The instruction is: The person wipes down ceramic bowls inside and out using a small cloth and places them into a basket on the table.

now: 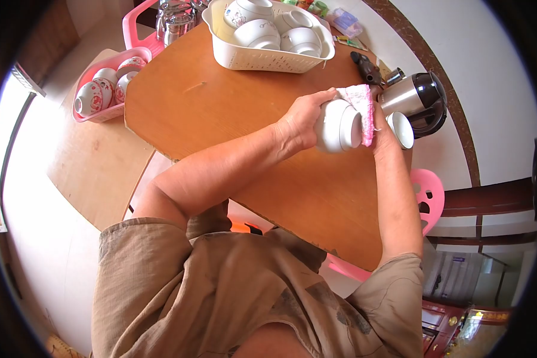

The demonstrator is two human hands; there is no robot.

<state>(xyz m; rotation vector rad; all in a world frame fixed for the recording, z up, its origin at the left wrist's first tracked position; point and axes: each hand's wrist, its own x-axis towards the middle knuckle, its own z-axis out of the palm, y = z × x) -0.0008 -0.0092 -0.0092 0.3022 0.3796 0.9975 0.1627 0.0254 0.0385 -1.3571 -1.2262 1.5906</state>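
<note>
A white bowl is held tilted on its side above the wooden table, its foot ring turned toward the right. My left hand grips the bowl from the left, thumb over its upper edge. A white and pink cloth lies against the bowl's right side. My right hand is behind the cloth and holds it to the bowl; most of its fingers are hidden. Just right of this hand is another white bowl, its opening facing right.
A cream basket of upturned bowls stands at the table's far edge. To the left, a pink basket holds red-flowered bowls. A steel kettle and a dark figurine stand at the right. Pink chairs flank the wooden table.
</note>
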